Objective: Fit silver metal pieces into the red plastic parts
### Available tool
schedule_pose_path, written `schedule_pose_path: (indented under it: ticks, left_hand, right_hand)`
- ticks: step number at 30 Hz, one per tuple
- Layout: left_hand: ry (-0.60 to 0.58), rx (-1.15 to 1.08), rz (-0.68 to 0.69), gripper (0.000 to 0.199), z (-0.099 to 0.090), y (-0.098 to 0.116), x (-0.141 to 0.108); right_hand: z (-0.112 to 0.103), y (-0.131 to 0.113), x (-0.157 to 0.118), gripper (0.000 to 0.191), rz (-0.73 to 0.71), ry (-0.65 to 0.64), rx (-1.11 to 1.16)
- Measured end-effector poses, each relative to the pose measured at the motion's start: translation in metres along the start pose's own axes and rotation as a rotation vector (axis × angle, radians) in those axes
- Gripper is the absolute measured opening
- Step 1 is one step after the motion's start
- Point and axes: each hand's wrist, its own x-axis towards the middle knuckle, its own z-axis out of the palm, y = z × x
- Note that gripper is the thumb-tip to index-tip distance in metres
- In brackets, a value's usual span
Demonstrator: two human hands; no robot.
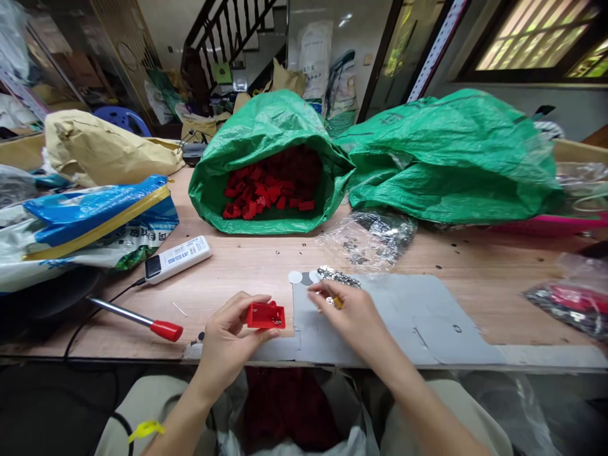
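My left hand (232, 329) grips a small red plastic case (266, 316) between thumb and fingers, just above the front of the table. The case is open towards me, and small metal pieces show at both of its inner ends. My right hand (349, 313) is closed in a pinch over the grey mat (403, 310). A bit of something yellow (338, 303) shows under its fingers; what the fingertips hold is hidden. Right behind that hand lies a pile of small shiny metal pieces (339, 276), beside white discs (295, 277).
A green sack (270, 120) of red plastic parts (266, 190) lies open at the back. Another green sack (451, 158) and a clear bag of metal bits (375, 237) are right of it. A white device (183, 256) and a red-tipped lever (164, 329) stand left.
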Motion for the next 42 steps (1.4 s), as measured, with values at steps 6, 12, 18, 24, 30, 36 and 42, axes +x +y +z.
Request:
schedule_pose_path:
  ticks: [6,12,18,24,30,36,42]
  left_hand:
    - [-0.049,0.133,0.073,0.047,0.018,0.001,-0.007]
    - [-0.125,0.058,-0.004,0.036,0.036,-0.007,-0.007]
    - [-0.072,0.086,-0.186,0.030,0.041,-0.012,-0.006]
    - [-0.060,0.154,-0.236,0.031,0.041,-0.013,-0.005]
    - [-0.059,0.272,-0.159,0.033,0.041,-0.011,-0.006]
    - [-0.044,0.309,-0.184,0.036,0.042,-0.011,-0.006]
    - [-0.048,0.276,-0.198,0.032,0.042,-0.013,-0.007]
  right_hand:
    - [-0.012,0.026,0.016,0.016,-0.174,-0.041,-0.494]
    - [-0.005,0.020,0.018,0.011,-0.201,-0.086,-0.616]
    - [-0.013,0.009,0.011,0.012,-0.018,-0.126,-0.249]
    - [0.007,0.004,0.002,0.018,0.164,-0.200,0.007]
    - [0.016,0.006,0.004,0.019,0.174,-0.159,-0.048]
    - [0.019,0.000,0.002,0.019,0.184,-0.145,-0.204]
    - [0.009,-0.004,-0.003,0.022,0.114,-0.251,-0.261]
